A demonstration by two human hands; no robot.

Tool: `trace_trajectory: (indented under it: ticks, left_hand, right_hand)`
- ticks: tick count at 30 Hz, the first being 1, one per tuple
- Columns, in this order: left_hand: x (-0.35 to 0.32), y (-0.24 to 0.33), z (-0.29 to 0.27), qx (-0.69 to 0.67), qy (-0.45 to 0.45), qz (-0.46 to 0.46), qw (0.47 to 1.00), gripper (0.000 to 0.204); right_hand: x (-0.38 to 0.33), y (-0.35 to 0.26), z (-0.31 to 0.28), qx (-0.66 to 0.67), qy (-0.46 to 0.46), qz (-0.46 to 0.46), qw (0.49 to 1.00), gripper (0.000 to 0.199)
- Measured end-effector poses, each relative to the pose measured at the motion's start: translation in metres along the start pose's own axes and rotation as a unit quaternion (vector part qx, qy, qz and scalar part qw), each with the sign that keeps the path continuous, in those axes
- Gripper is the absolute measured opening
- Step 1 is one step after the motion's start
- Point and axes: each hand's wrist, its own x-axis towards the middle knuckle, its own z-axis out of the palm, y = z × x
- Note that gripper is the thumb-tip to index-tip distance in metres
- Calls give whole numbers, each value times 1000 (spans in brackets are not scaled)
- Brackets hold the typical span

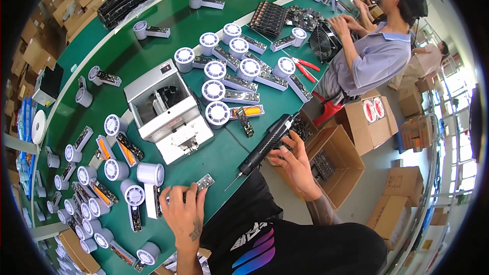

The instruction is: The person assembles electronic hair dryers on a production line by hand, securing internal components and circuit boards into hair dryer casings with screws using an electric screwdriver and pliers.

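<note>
Looking down from the head view, I find my left hand (184, 213) nearest, at the table's front edge. Its fingers (191, 193) are curled down over a small circuit board (205, 182), pinning it flat on the green table (127, 56); the board's far end sticks out past the fingertips. Just left of that hand stands a white fan part (150, 174) with a round head.

My right hand (295, 160) is held off the table edge, above an open cardboard box (346, 165). Its fingers are closed around the body of a black electric screwdriver (267, 143), whose bit slants down-left toward the board without touching it.

Beyond the screwdriver sits a grey-white machine (168, 112) with an open top. Behind it lie rows of white round fan heads (224, 79) with handles attached. Farther right rest red-handled pliers (304, 67), and a seated person (379, 53) works at the far end.
</note>
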Motion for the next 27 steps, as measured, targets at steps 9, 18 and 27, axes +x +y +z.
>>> trace_trajectory:
  ticks: [9,18,27]
  left_hand:
    - [-5,-2,0,13,17,8,1000,26]
    - [1,5,-2,13,-27,14,999,29]
    - [37,87,69,11,-10,109,994,46]
  right_hand:
    - [75,-39,-51,-222,155,-344,899,46]
    - [249,-110,-88,-677,76,-328,654,39]
    - [273,-109,-96,-746,44,-335,573,41]
